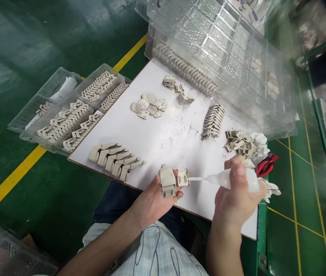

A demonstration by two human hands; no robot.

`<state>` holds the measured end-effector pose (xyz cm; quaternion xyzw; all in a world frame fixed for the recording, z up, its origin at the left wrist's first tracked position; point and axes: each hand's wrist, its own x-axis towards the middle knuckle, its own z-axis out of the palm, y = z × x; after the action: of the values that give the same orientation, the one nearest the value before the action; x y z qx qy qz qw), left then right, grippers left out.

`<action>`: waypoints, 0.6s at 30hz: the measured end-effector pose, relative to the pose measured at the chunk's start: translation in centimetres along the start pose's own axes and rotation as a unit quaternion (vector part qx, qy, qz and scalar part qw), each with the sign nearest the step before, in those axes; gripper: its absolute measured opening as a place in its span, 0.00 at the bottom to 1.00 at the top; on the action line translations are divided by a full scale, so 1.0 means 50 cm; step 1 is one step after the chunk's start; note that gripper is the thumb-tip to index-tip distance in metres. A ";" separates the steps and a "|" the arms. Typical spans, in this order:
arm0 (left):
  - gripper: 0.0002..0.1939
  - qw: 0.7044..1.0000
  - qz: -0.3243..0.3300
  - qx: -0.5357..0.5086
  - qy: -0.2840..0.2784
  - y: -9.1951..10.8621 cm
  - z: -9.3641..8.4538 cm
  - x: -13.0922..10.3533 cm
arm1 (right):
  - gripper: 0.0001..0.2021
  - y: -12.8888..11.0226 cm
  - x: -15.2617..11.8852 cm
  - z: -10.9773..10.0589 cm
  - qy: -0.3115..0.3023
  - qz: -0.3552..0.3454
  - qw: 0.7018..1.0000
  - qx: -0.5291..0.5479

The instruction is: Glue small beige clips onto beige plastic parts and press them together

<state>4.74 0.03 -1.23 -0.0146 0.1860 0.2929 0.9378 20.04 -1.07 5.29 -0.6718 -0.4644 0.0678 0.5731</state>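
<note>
My left hand (155,205), near the front edge of the board, holds a rounded beige plastic part (168,181). A smaller slotted beige piece (183,178) sits at the fingertips of the same hand. My right hand (236,195) is closed around a white squeeze bottle (246,180), tipped on its side. Its thin nozzle points left, and the tip is at the right edge of the slotted piece; whether they touch I cannot tell. Left of my hands lies a row of nested beige parts (117,159).
Rounded beige covers (149,105) and a stack of clips (213,122) lie on the white board (177,134). Red-handled pliers (266,165) rest by a loose heap of clips (242,142) at right. Clear divided trays (223,42) stand behind; filled trays (65,120) are at left.
</note>
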 end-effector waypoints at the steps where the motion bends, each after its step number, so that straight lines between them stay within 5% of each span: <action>1: 0.21 1.000 0.000 -0.004 -0.004 0.000 0.000 0.000 | 0.24 0.002 0.000 0.004 0.007 -0.005 1.000 0.006; 18: 0.21 0.999 -0.009 -0.027 -0.021 -0.003 -0.011 0.001 | 0.21 -0.025 -0.008 0.013 -0.037 0.059 0.997 0.035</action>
<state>4.67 -0.14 -1.76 -0.0351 0.1583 0.2898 0.9432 18.71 -0.99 5.96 -0.6749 -0.4420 0.1423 0.5735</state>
